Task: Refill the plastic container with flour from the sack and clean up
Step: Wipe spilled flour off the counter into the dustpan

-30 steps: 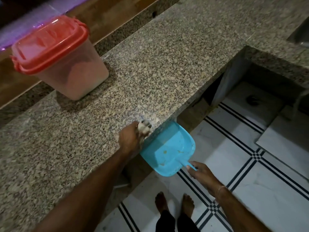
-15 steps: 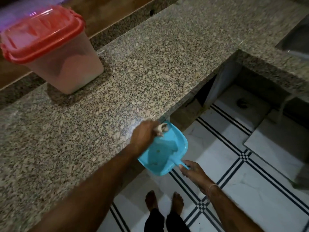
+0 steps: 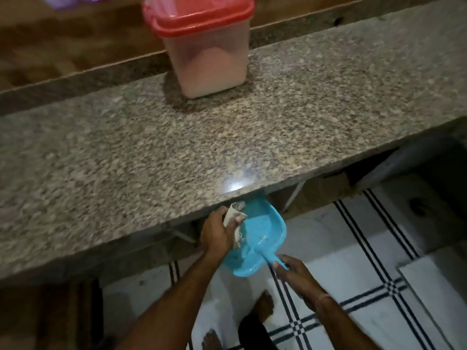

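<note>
Container: the plastic container (image 3: pixel 209 54) stands at the back of the table, its red lid (image 3: pixel 199 13) on, pale flour filling its lower part.
Dustpan: the blue dustpan (image 3: pixel 260 236) is held just under the table's front edge, tilted, a few specks in its tray.
Left hand: the left hand (image 3: pixel 218 232) is closed around a crumpled cloth (image 3: pixel 233 218), over the dustpan's near-left side.
Right hand: the right hand (image 3: pixel 295 276) has its grip clamped on the dustpan's handle.
Table: the speckled granite table (image 3: pixel 151 147) shows a bright glare spot near the front edge.
Room: dim light; white floor (image 3: pixel 366 286) with dark double lines; brown wall behind.
Around: bare feet (image 3: pixel 262 305) below the hands; open space under the table.
</note>
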A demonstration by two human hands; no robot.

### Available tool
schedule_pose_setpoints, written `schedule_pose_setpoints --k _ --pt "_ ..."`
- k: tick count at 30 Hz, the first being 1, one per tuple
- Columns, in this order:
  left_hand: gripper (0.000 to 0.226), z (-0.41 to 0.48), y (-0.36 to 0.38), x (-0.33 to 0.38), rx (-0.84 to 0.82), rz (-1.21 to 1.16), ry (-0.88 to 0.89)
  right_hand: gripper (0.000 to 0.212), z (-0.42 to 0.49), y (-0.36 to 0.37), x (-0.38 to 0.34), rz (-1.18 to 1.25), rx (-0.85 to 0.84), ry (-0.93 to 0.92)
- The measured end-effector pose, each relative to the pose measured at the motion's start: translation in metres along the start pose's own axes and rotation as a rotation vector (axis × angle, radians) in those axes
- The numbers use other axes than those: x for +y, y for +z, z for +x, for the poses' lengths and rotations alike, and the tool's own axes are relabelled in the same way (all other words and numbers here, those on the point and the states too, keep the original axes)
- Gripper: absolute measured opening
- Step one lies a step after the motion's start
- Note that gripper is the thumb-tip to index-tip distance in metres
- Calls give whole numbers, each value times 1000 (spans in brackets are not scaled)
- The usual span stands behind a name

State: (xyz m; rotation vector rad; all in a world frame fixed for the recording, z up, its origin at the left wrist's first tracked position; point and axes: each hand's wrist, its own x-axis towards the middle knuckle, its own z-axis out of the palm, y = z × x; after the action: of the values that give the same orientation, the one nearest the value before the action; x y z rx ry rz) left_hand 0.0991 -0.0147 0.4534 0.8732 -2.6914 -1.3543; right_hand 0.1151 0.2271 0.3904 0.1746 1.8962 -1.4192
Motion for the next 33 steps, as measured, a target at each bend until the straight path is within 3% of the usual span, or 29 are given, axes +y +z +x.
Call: schedule_pose_setpoints --k 4,15,23,31,33 --pt "20 -49 -55 -70 236 -206 -190 18 2 51 -16 -141 -177 -39" --pt "23 -251 -192 -266 827 -316 -774 23 -52 268 -14 -566 -700 -126" --pt "32 -375 -201 -359 960 -426 -1021 21 -84 379 35 -857 -885 -81" --pt "38 -431 -189 -462 1008 -537 -1167 17 -88 499 107 -1061 -860 46" --pt "37 -432 -184 -497 988 -548 -1211 25 -76 538 137 -1122 -846 65"
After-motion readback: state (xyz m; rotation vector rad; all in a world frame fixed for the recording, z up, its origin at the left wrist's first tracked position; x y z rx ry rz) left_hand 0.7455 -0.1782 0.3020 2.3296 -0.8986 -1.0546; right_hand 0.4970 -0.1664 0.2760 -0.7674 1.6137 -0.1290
